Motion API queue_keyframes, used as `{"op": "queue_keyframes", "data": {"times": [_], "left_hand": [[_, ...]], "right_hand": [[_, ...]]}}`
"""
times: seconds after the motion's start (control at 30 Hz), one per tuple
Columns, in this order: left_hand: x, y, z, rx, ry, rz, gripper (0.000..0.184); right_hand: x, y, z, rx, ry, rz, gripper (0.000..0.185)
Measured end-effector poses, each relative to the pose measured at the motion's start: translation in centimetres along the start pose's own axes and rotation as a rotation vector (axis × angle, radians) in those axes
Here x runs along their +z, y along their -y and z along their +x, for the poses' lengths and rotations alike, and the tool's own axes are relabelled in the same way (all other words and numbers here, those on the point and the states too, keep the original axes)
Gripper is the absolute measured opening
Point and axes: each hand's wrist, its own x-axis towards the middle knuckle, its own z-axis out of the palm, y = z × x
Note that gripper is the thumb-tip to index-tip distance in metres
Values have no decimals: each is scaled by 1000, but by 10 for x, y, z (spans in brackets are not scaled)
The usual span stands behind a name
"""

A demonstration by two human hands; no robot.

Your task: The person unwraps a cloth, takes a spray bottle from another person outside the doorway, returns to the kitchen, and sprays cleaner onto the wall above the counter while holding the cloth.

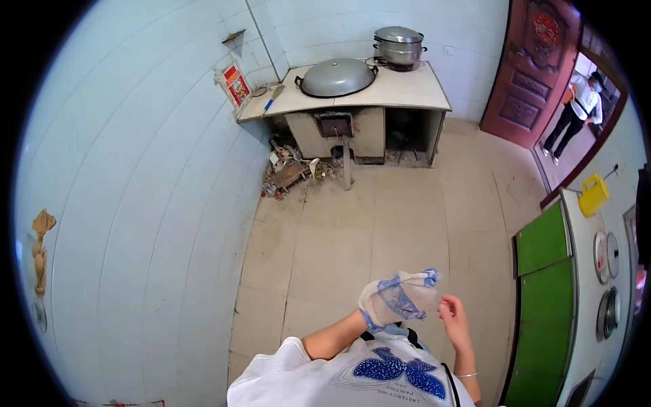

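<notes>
My left hand point(399, 300) is inside a white and blue patterned cloth covering point(407, 308) that reaches to the wrist. It looks thin and gathered, and it hides the fingers, so I cannot see whether they are open or closed. Just right of the covering is my bare right hand point(454, 319), raised with its fingers loosely bent and apart. Nothing shows in it, and a narrow gap seems to separate it from the cloth. A thin bracelet point(466, 374) circles the right wrist.
Ahead, a tiled stove counter point(346, 98) carries a large lidded wok point(337, 78) and a steamer pot point(399, 49). Debris point(291, 173) lies beneath its left side. Green cabinets point(546, 305) with a yellow jug point(593, 195) stand at right. Another person point(580, 105) is beyond the open door point(532, 71).
</notes>
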Motion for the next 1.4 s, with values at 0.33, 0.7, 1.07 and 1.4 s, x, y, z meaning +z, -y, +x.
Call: {"op": "queue_keyframes", "data": {"times": [0.33,0.7,1.07,1.4], "left_hand": [[-57,-28,188,62,319,-11,39],[-93,93,418,-86,830,-363,36],[-1,292,589,-1095,502,-1080,32],[73,185,739,-1102,601,-923,45]], "right_hand": [[-55,24,126,229,153,590,43],[-134,57,293,301,-441,851,34],[-244,92,373,-97,-1030,1083,38],[-367,88,490,281,-693,590,30]]}}
